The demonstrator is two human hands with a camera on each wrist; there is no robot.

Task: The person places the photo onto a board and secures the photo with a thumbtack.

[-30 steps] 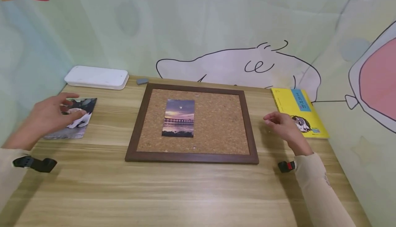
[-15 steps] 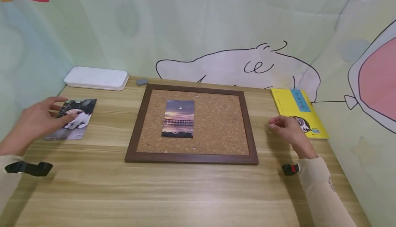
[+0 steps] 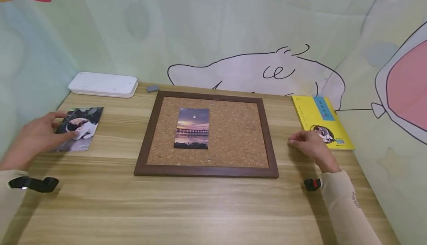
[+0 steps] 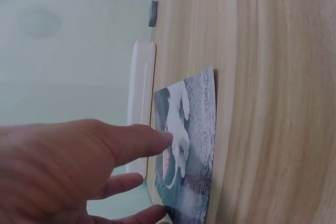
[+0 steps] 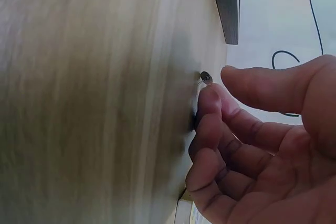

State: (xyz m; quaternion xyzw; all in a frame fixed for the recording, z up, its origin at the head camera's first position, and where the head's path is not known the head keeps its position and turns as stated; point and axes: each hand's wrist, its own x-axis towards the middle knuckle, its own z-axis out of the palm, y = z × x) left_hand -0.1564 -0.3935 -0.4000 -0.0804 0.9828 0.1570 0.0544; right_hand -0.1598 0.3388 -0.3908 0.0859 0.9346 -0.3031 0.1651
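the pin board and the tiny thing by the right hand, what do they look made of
The pin board looks like speckled tan cork, matte, in a dark brown frame, probably wood or a wood-look finish. The small pin at the right hand fingertips glints grey, so likely metal, though it is too small to be sure.

No text can be read — the yellow book point(image 3: 320, 121) at 2 o'clock bears print, all too small.

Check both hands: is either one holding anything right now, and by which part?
Neither plainly holds anything. The left hand rests its fingers on the cat photo, which lies flat. The right hand reaches its fingertips to a small pushpin on the table, not yet pinched.
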